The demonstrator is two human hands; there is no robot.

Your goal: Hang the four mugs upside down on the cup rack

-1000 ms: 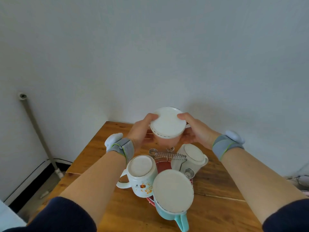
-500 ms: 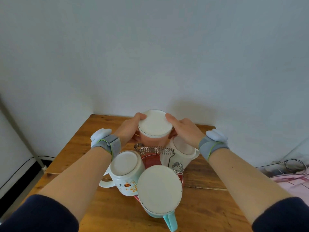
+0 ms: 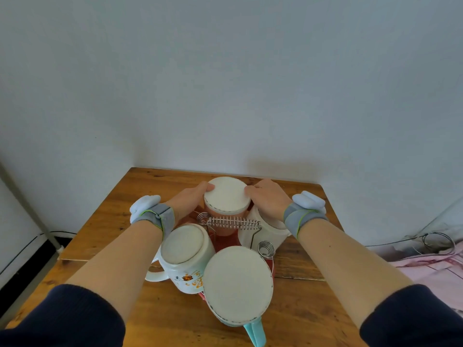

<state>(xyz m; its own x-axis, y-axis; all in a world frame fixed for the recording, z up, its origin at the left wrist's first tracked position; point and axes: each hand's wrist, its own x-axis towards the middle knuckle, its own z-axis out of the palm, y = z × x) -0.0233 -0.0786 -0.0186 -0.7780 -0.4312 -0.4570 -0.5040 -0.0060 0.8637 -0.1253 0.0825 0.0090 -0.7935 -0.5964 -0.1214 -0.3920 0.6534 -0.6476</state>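
Pink mug [image 3: 226, 209] is clasped upside down between the left hand [image 3: 189, 200] and right hand [image 3: 268, 199], at the far side of the rack [image 3: 231, 222] on the desk [image 3: 105, 221]. It is judged rigid, smooth, breakable; its sides are best held.

- Around the cup rack [image 3: 233, 222] we see four upturned mugs crowding it: pink mug [image 3: 226, 204] at 12 o'clock, plain white mug [image 3: 265, 230] at 3, teal mug [image 3: 238, 284] at 6, printed mug [image 3: 185, 256] at 9.
- Our left hand [image 3: 189, 200] and right hand [image 3: 268, 199] flank the pink mug, closing its two sides.
- Between the mugs only narrow gaps show; the coil wire spans the centre.
- Bare table [image 3: 140, 194] lies open at 10 to 11 o'clock and along the near edge at 7 and 5.
- The wall [image 3: 225, 96] stands just behind the table at 12.
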